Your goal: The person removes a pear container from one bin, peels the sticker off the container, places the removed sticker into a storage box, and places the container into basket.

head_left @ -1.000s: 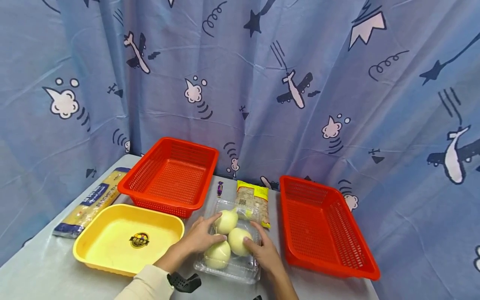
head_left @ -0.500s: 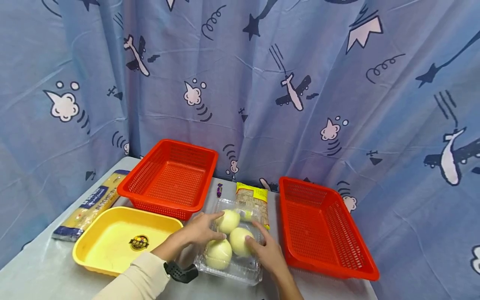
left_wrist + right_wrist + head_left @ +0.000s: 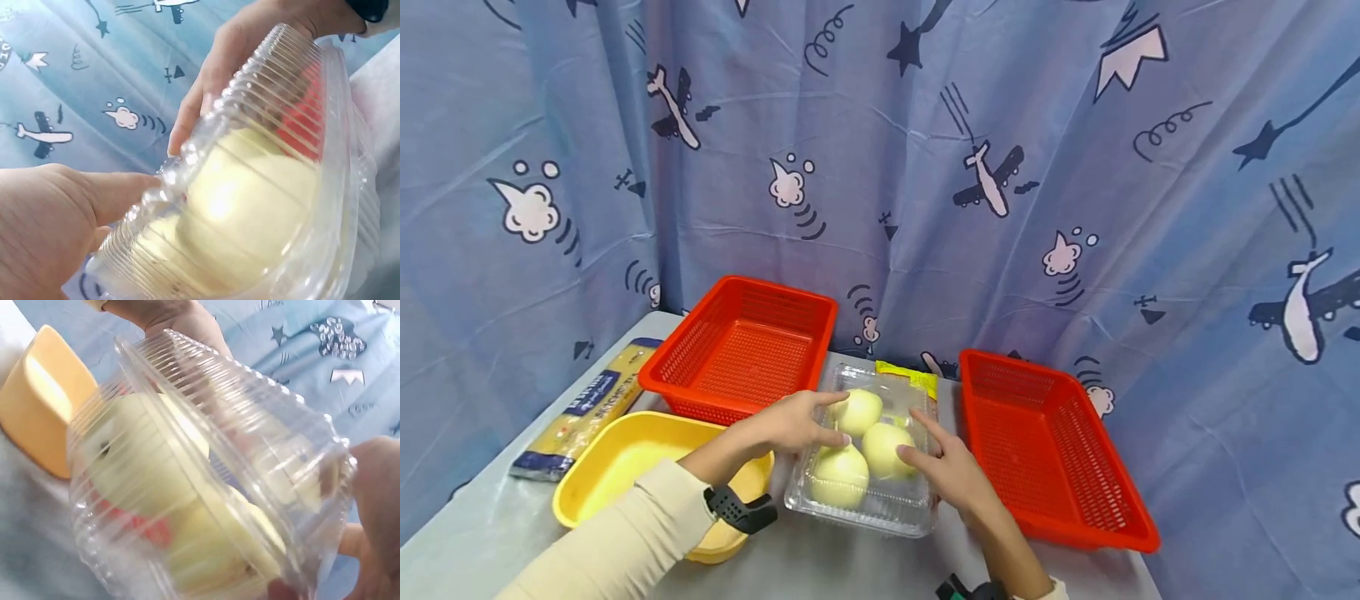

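A clear plastic clamshell box (image 3: 880, 518) with three round, pale yellow-green fruits (image 3: 841, 477) inside is held up above the table between both hands. My left hand (image 3: 793, 421) grips its left side, thumb and index finger spread over the lid. The right hand (image 3: 955, 471) holds the opposite side in the same way, thumb on the lid. From the left wrist view, the box's ribbed wall (image 3: 275, 75) shows close up. The right wrist view is blurred, with fruit (image 3: 144, 462) pressed near the ribbed plastic. The fingers under the box are mostly hidden.
A yellow-topped food bag (image 3: 917, 379) lies behind the box, partly covered by it. Red baskets stand at the left (image 3: 745, 350) and right (image 3: 1037, 467). A yellow basin (image 3: 595, 467) sits under the left forearm, beside a spaghetti packet (image 3: 587, 408). A blue patterned curtain (image 3: 880, 167) hangs behind.
Both hands have raised the clamshell box off the table and moved it slightly away from me. It now covers more of the food bag and hides the small purple-wrapped candy.
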The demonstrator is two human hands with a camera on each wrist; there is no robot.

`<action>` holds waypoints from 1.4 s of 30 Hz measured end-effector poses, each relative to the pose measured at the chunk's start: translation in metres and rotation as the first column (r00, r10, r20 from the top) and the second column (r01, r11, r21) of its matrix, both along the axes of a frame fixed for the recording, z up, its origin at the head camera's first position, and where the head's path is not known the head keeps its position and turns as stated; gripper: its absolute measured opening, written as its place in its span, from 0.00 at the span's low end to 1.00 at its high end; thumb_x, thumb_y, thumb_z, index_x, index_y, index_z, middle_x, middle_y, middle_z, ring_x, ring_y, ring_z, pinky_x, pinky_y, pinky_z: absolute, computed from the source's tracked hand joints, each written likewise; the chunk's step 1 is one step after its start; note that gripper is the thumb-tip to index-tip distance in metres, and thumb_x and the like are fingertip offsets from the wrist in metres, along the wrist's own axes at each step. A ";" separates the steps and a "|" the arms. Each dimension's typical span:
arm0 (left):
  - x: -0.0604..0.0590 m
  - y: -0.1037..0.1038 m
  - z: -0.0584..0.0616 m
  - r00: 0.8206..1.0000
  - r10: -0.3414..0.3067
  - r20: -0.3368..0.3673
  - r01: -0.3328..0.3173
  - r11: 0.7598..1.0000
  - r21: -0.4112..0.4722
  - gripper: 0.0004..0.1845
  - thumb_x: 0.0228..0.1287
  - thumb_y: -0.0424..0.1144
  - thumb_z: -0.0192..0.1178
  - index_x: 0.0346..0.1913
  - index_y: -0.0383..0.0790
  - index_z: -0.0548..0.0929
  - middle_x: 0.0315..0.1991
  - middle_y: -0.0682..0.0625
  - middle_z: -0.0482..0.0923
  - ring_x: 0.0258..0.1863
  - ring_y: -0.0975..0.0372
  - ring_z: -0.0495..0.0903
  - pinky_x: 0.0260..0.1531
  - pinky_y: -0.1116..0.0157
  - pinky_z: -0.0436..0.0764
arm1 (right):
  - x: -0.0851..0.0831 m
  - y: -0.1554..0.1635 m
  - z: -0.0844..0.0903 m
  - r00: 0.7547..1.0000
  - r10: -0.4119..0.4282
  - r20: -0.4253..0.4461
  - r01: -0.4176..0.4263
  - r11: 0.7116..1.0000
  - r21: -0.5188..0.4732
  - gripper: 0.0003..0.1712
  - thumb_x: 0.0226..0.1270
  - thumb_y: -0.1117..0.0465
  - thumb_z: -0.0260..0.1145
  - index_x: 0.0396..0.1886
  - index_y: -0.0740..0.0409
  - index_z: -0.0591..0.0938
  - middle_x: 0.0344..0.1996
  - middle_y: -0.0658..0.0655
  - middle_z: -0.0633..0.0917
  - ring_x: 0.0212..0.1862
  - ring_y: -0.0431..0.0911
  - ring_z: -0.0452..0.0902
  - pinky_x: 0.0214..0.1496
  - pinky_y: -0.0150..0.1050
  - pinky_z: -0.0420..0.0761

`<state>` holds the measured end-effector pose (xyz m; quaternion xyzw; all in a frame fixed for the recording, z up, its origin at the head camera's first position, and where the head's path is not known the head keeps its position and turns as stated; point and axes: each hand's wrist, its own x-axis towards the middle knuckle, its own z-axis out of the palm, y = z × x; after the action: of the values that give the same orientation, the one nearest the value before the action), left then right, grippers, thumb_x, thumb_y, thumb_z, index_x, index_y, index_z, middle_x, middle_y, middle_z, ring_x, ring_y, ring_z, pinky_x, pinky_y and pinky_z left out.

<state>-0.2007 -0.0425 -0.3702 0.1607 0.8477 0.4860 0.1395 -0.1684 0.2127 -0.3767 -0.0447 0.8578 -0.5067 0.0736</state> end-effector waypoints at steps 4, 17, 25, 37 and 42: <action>-0.006 -0.011 0.018 1.000 -0.006 0.027 0.006 1.000 0.011 0.41 0.52 0.39 0.74 0.70 0.43 0.69 0.60 0.40 0.71 0.28 0.56 0.75 0.21 0.62 0.77 | -0.007 -0.008 0.019 0.998 0.066 0.024 -0.065 0.997 -0.028 0.41 0.60 0.56 0.69 0.73 0.46 0.65 0.26 0.58 0.74 0.12 0.44 0.59 0.15 0.38 0.74; -0.028 -0.055 0.066 0.983 -0.030 0.183 0.021 0.998 0.053 0.45 0.53 0.32 0.72 0.74 0.45 0.61 0.51 0.38 0.72 0.20 0.58 0.71 0.18 0.64 0.78 | -0.038 -0.048 0.053 0.982 0.181 0.060 -0.179 0.983 -0.043 0.46 0.58 0.60 0.67 0.76 0.45 0.59 0.60 0.64 0.70 0.36 0.54 0.76 0.16 0.41 0.77; -0.045 -0.084 0.090 0.985 -0.029 0.172 0.034 0.999 -0.027 0.44 0.56 0.34 0.70 0.75 0.43 0.59 0.58 0.38 0.65 0.24 0.57 0.71 0.23 0.63 0.80 | -0.060 -0.080 0.070 0.981 0.186 0.048 -0.188 0.981 0.046 0.47 0.58 0.55 0.68 0.76 0.44 0.57 0.72 0.54 0.59 0.52 0.57 0.72 0.21 0.45 0.80; -0.073 -0.124 0.094 0.969 0.001 0.246 0.002 1.000 -0.014 0.45 0.59 0.31 0.67 0.76 0.45 0.54 0.70 0.34 0.50 0.61 0.39 0.62 0.47 0.42 0.76 | -0.091 -0.124 0.075 0.980 0.195 0.022 -0.197 0.972 0.126 0.51 0.56 0.49 0.69 0.77 0.42 0.55 0.71 0.59 0.61 0.39 0.56 0.77 0.25 0.45 0.81; -0.087 -0.138 0.092 0.964 0.025 0.266 -0.021 1.000 -0.018 0.46 0.61 0.32 0.65 0.77 0.47 0.51 0.74 0.35 0.41 0.65 0.38 0.56 0.51 0.37 0.70 | -0.106 -0.140 0.074 0.981 0.193 -0.014 -0.190 0.972 0.135 0.50 0.56 0.49 0.69 0.77 0.44 0.56 0.69 0.60 0.64 0.54 0.58 0.72 0.47 0.55 0.79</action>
<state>-0.2877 -0.1807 -0.2782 0.0830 0.8267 0.4984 0.2475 -0.2743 0.0731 -0.3032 -0.1291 0.8823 -0.4382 0.1134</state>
